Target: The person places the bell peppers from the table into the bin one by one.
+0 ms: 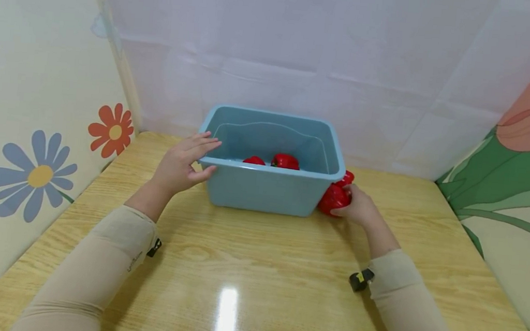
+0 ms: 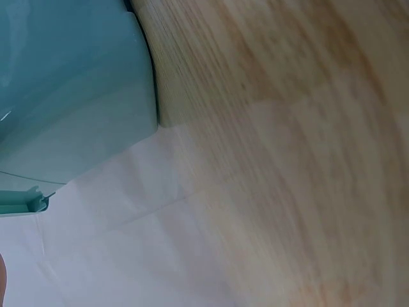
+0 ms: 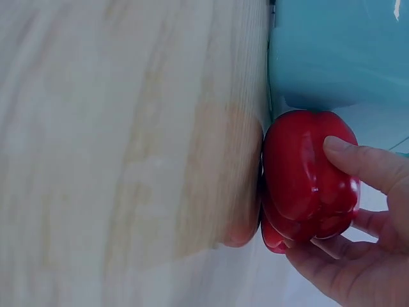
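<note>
A light blue plastic bin (image 1: 258,191) stands on the wooden table with two red bell peppers showing inside, one nearer the middle (image 1: 286,161) and one partly hidden by the front wall (image 1: 254,160). Outside the bin's right end, my right hand (image 1: 360,207) grips another red bell pepper (image 3: 307,169), thumb on one side and fingers round the other. Just behind it, a further red pepper (image 1: 346,178) peeks out, mostly covered. At the bin's front left corner, my left hand (image 1: 183,161) lies with fairly straight fingers over the rim and its thumb in front.
The wooden table (image 1: 267,259) stretches in front of the bin. White sheeting (image 1: 274,47) hangs close behind it. Flower-printed panels (image 1: 40,174) flank the table on both sides.
</note>
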`<state>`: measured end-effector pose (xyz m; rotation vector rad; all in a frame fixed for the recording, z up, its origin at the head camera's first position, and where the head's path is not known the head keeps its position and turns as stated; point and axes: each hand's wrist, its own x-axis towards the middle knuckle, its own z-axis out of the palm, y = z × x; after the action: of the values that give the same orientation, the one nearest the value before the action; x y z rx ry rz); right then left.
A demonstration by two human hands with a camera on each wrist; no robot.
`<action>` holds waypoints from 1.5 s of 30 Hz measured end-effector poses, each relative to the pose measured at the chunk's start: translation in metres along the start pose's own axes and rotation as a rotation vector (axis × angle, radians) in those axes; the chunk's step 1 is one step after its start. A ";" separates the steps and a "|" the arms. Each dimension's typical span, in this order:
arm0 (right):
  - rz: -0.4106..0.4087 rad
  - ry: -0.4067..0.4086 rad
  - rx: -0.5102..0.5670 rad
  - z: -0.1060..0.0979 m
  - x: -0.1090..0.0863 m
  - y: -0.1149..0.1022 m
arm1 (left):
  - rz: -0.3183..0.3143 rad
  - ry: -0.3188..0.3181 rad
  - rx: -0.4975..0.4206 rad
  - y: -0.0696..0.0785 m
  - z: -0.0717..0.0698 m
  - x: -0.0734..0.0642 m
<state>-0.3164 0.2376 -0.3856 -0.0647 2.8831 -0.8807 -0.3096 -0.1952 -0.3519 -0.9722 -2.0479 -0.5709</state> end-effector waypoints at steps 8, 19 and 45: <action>0.028 -0.015 0.015 -0.003 -0.002 0.004 | -0.009 -0.015 0.008 0.000 0.001 -0.002; 0.017 -0.016 0.019 -0.004 -0.001 0.008 | -0.011 -0.008 -0.008 -0.001 0.002 -0.002; -0.033 0.025 0.077 -0.017 -0.006 0.008 | -0.011 -0.005 -0.002 0.000 0.000 -0.001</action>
<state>-0.3127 0.2536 -0.3756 -0.0948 2.8758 -1.0050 -0.3094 -0.1956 -0.3524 -0.9649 -2.0582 -0.5768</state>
